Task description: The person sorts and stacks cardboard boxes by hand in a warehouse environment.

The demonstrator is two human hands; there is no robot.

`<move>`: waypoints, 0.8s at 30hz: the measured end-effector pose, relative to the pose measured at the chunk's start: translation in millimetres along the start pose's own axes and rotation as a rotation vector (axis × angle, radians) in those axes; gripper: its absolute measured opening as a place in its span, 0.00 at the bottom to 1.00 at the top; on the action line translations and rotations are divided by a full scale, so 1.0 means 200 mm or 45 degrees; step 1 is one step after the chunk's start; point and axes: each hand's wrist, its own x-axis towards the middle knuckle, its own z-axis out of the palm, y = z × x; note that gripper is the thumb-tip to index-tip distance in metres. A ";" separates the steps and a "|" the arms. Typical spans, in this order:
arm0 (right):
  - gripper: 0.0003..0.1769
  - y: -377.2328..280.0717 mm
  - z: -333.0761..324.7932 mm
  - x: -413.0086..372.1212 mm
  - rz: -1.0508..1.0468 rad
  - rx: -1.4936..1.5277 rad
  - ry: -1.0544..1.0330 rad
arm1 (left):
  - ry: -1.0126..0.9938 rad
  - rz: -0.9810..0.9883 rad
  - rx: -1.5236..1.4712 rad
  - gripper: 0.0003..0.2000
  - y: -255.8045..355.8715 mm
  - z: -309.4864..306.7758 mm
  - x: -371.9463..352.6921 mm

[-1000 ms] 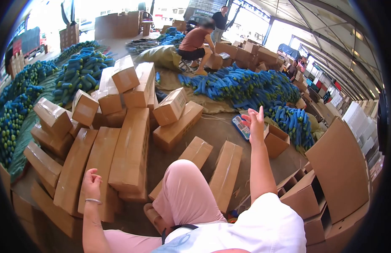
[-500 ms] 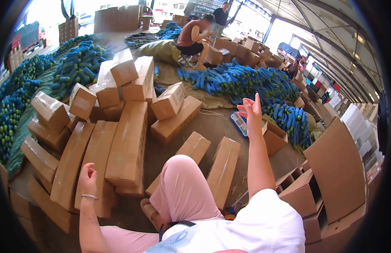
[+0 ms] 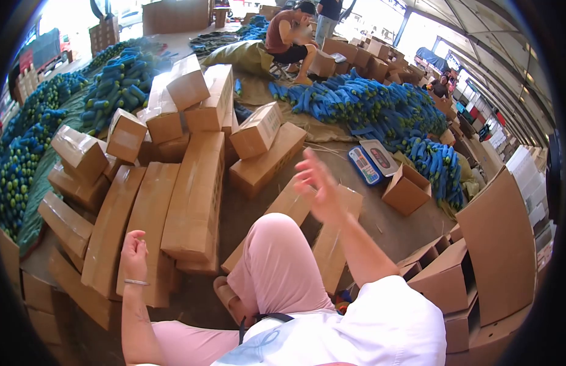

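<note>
Currently we have our raised knee (image 3: pixel 280 241) near the middle of the view, and we take every place from it. Our right hand (image 3: pixel 319 186) is up beyond the knee, slightly right: fingers spread, palm open, empty, a little blurred. Our left hand (image 3: pixel 134 249) is left of the knee, fingers loosely curled; we cannot tell whether anything sits inside them.

Nearest the right hand are two long boxes, taped shut, lying on the floor (image 3: pixel 373 208) just beyond the knee: the left box (image 3: pixel 284 206) and the right box (image 3: pixel 335 250), both partly behind our hand and arm. Nearest the left hand, left of the knee, is a row of tall boxes (image 3: pixel 194 201) leaning together, smaller taped boxes (image 3: pixel 188 82) piled behind. Whether either hand touches cardboard we cannot tell.

Farther out, beyond and right of the knee, we note a blue device (image 3: pixel 363 166) with buttons, a small open box (image 3: pixel 408 190) near it. More open boxes (image 3: pixel 444 277) stand right of the knee.

Floor bare and brownish around the knee, with scraps of straw. Blue bundles with green ends lie heaped far left (image 3: pixel 115 85) and far ahead-right (image 3: pixel 368 100) of it. Well beyond the knee, a seated person (image 3: pixel 286 36) and a standing person (image 3: pixel 327 18). Roof beams (image 3: pixel 487 55) slope overhead, upper right.
</note>
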 end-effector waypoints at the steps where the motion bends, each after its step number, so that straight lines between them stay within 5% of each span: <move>1: 0.39 0.06 0.11 -0.10 -0.052 -0.121 -0.101 | -0.004 0.077 0.039 0.07 -0.01 0.01 0.00; 6: 0.37 0.07 0.36 -0.36 -0.037 -0.543 -0.479 | -0.019 0.110 0.266 0.08 0.07 0.04 -0.05; 10: 0.37 0.12 0.38 -0.37 0.070 -0.458 -0.423 | -0.050 0.282 0.327 0.12 0.03 0.08 -0.03; 24: 0.36 0.14 0.38 -0.40 0.160 -0.439 -0.442 | -0.160 0.223 0.300 0.16 -0.04 0.11 0.01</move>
